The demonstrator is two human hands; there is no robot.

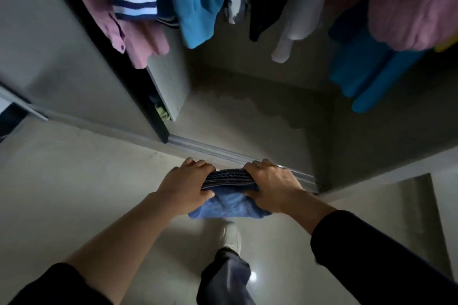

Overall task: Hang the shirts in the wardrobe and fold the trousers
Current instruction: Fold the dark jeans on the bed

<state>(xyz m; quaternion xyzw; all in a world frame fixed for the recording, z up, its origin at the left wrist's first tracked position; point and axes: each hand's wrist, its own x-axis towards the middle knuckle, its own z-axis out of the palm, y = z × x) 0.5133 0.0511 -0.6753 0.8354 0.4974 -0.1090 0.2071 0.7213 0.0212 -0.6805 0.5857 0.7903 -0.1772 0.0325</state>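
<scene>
Trousers [229, 203], folded into a small blue bundle with a dark striped waistband at the far edge, are held in the air on the near side of the wardrobe [247, 111] threshold. The left hand [184, 184] grasps the bundle's left end and the right hand [271, 187] its right end, fingers curled over the far side. Shirts [195, 7] in pink, navy, turquoise and white hang at the far top. A sliding door [62, 62] stands at left, and a white shoe [233, 235] rests on the floor [74, 181] below the bundle
</scene>
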